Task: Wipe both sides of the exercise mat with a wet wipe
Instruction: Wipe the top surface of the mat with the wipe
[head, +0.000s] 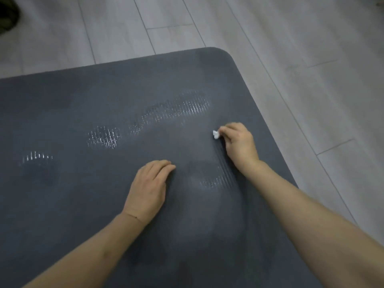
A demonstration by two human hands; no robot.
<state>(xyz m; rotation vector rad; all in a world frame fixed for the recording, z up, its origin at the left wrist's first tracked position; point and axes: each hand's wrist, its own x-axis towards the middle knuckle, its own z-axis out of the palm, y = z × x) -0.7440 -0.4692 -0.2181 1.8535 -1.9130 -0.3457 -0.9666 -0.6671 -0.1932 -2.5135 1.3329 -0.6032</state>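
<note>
Bare forearms reaching over dark grey exercise mat (87,204) on pale plank floor (301,48), wet streaks (shiny ribbing), left hand (148,189) flat on it, right hand (239,143) pinching scrunched wet wipe (215,134) near the rounded corner.

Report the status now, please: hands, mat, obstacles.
Right hand grips wet wipe. Left hand flat on mat. Wet streaks visible. No obstacles.

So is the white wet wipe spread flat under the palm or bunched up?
Bunched up. The white wet wipe is a small wad pinched by the right hand against the dark grey ribbed exercise mat; only a bit shows.
</note>
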